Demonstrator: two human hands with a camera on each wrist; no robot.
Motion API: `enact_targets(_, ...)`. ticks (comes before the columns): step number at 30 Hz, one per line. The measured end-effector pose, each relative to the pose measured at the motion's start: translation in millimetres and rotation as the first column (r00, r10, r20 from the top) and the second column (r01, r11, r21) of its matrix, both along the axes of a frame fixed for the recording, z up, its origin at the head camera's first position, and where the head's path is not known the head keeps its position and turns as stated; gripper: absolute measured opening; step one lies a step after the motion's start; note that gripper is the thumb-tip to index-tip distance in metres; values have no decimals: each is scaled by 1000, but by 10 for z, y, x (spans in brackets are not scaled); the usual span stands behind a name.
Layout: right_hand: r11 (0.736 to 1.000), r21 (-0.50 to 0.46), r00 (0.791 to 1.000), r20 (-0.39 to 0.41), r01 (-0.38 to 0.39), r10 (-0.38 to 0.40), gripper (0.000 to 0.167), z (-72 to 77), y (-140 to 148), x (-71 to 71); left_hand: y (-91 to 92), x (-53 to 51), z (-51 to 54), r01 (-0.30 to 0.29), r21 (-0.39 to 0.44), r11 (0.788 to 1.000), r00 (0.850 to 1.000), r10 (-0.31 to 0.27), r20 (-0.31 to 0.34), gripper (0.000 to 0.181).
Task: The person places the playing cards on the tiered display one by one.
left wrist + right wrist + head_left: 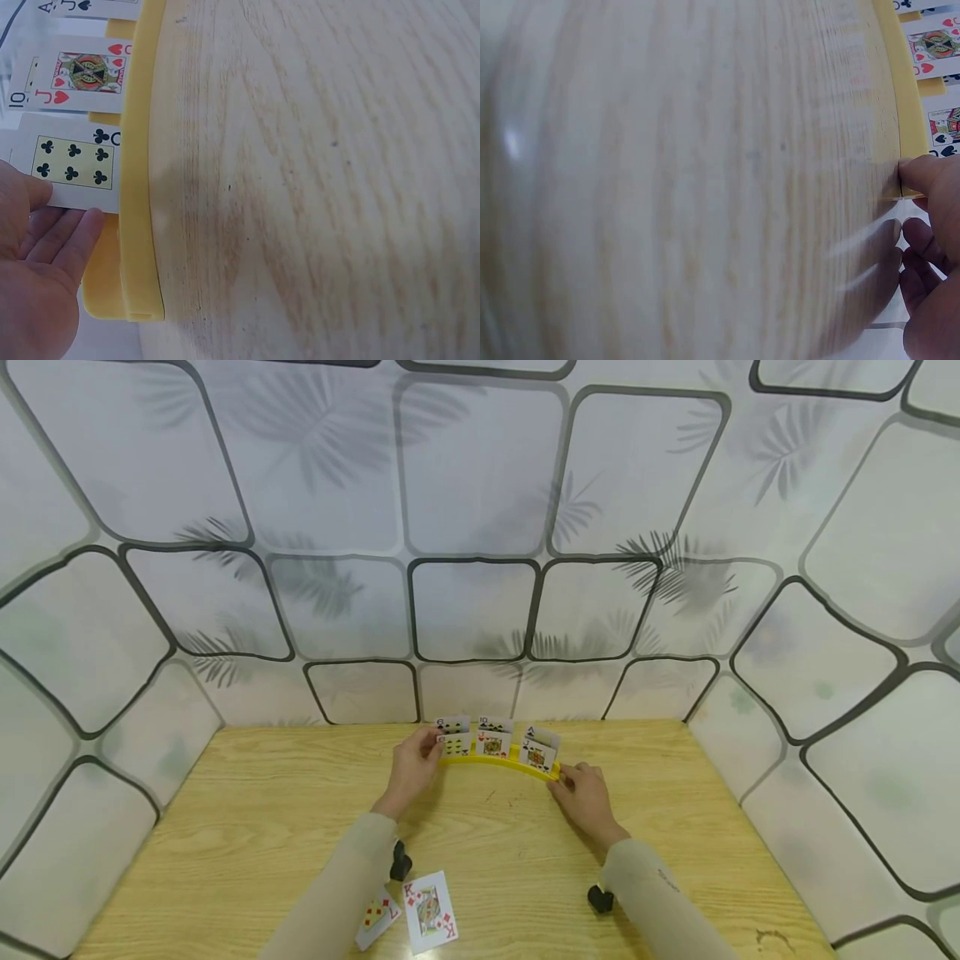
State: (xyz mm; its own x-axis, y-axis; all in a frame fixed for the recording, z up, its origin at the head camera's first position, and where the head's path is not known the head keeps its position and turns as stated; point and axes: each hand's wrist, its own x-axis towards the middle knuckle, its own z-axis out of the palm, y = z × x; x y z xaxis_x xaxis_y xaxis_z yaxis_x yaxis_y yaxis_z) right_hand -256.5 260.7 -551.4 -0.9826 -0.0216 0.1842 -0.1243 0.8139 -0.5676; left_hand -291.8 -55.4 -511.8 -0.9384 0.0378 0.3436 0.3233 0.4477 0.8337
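Note:
A curved yellow card holder [495, 761] stands near the far edge of the wooden table, with playing cards upright in two rows. My left hand [412, 767] pinches the six of clubs [73, 161] at the holder's left end, thumb in front and fingers behind its side edge. At the middle stands the jack of hearts [492, 744] before a ten [495, 724]. The jack of spades [537, 756] leans before an ace [543, 737] on the right. My right hand [587, 797] pinches the holder's right end between thumb and finger.
On the table [510, 843] near me lie a king of diamonds [429, 912] and another red diamond card [377, 917], partly under my left sleeve. Patterned white walls [480, 610] enclose the back and sides. Each wrist carries a small black device [600, 898].

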Motion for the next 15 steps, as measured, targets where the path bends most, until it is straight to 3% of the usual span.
enact_targets(15, 1000, 1, 1000, 6, 6, -6, 51, 0, 0, 5, -33, -9, -53, -10, -51, 999, 1000, 10, -12, 17)
